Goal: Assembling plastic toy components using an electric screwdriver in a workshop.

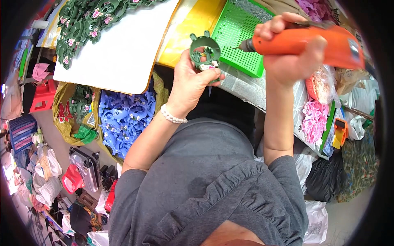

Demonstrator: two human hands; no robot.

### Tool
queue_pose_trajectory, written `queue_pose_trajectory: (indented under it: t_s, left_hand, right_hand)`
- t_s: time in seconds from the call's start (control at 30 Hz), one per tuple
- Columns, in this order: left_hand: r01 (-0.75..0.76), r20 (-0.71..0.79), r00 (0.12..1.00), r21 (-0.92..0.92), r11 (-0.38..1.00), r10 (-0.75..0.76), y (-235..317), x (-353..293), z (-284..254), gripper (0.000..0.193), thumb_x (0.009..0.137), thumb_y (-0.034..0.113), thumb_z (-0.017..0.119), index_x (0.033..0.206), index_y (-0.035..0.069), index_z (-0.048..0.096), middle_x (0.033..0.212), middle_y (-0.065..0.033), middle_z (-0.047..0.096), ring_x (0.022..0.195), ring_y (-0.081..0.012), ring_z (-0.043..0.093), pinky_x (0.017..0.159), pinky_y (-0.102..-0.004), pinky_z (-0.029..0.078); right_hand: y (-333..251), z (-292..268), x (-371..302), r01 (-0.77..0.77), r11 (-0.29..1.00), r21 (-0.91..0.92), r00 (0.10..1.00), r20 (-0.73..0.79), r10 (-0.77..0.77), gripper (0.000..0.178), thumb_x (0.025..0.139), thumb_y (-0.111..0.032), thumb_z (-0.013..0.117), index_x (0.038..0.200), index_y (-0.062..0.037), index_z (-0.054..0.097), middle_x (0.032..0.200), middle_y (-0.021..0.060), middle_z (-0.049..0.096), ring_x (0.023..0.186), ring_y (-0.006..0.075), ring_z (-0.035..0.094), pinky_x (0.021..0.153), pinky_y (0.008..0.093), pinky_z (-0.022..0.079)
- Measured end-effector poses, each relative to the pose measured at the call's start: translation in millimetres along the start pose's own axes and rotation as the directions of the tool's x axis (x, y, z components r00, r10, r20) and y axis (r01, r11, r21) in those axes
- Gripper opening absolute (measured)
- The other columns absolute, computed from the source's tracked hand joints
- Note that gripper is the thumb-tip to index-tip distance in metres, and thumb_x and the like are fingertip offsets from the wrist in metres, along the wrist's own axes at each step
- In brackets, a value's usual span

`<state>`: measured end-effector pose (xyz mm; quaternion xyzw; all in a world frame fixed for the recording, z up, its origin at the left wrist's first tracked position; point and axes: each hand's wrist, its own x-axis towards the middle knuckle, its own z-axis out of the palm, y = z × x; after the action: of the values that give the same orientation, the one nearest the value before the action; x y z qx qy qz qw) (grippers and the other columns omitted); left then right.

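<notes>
My left hand (191,84) pinches a dark green plastic part (205,46), round like a cup, with two small ears at its top and a little white and pink figure at its lower edge. My right hand (289,53) is wrapped round an orange electric screwdriver (308,41). Its dark chuck and thin bit point left toward the green part, with a gap between them. Behind the bit lies a bright green perforated basket (240,37) holding a heap of small grey metal pieces (254,10), too small to make out singly.
Many similar green parts (82,28) are heaped on a white board (111,53) at the left. Below it, sacks hold blue parts (127,117) and more green ones. Pink pieces (315,117) and an orange-yellow tool (339,133) sit at the table's right end.
</notes>
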<state>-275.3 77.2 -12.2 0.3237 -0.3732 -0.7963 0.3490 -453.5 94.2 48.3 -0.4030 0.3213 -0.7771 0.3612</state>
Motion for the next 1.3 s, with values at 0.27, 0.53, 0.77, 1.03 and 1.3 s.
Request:
queue_pose_trajectory:
  t_s: [0.27,0.53,0.77,1.03,1.3]
  left_hand:
    - [0.012,0.033,0.999,-0.014,1.000,-0.012,3,-2,12,0.047,0.073,-0.005,0.062,0.113,0.001,0.037,0.089,-0.0074,0.055,0.070,-0.0174,0.064,0.058,-0.0268,0.054]
    - [-0.010,0.039,0.999,0.023,1.000,0.009,0,-6,12,0.046,0.076,-0.002,0.062,0.117,0.003,0.042,0.093,-0.0082,0.061,0.074,-0.0182,0.065,0.062,-0.0279,0.055]
    - [-0.041,0.000,0.999,0.066,0.997,0.042,-2,-5,20,0.045,0.075,-0.001,0.064,0.115,0.004,0.044,0.092,-0.0072,0.061,0.073,-0.0169,0.064,0.060,-0.0259,0.054]
    - [-0.089,-0.038,0.995,0.170,0.981,0.097,0,-5,14,0.035,0.073,-0.001,0.065,0.105,0.003,0.050,0.080,-0.0031,0.059,0.068,-0.0115,0.060,0.056,-0.0244,0.053]
    - [-0.215,0.003,0.977,0.035,0.976,0.215,10,-10,5,0.050,0.066,-0.006,0.063,0.111,0.004,0.043,0.081,-0.0027,0.054,0.062,-0.0084,0.054,0.053,-0.0239,0.047]
  right_hand:
    - [-13,29,-23,0.057,0.987,0.150,0.922,0.373,-0.110,0.081,0.073,-0.076,0.045,0.113,-0.0060,0.052,0.087,0.0058,0.052,0.073,0.0182,0.052,0.070,0.0359,0.041]
    - [-5,30,-32,0.028,0.991,0.131,0.940,0.335,-0.071,0.078,0.074,-0.074,0.046,0.111,-0.0057,0.051,0.086,0.0064,0.053,0.072,0.0184,0.052,0.070,0.0360,0.042]
    - [7,27,-35,-0.002,0.987,0.164,0.958,0.282,-0.045,0.076,0.074,-0.072,0.049,0.109,-0.0045,0.052,0.083,0.0065,0.053,0.068,0.0183,0.051,0.066,0.0352,0.042]
    - [11,34,-38,0.047,0.982,0.183,0.925,0.364,-0.112,0.073,0.071,-0.067,0.056,0.108,-0.0041,0.053,0.083,0.0069,0.051,0.068,0.0199,0.050,0.066,0.0359,0.040]
    - [-24,25,-38,0.043,0.984,0.173,0.976,0.204,-0.079,0.078,0.068,-0.069,0.057,0.113,-0.0047,0.052,0.080,0.0045,0.045,0.068,0.0152,0.045,0.067,0.0317,0.033]
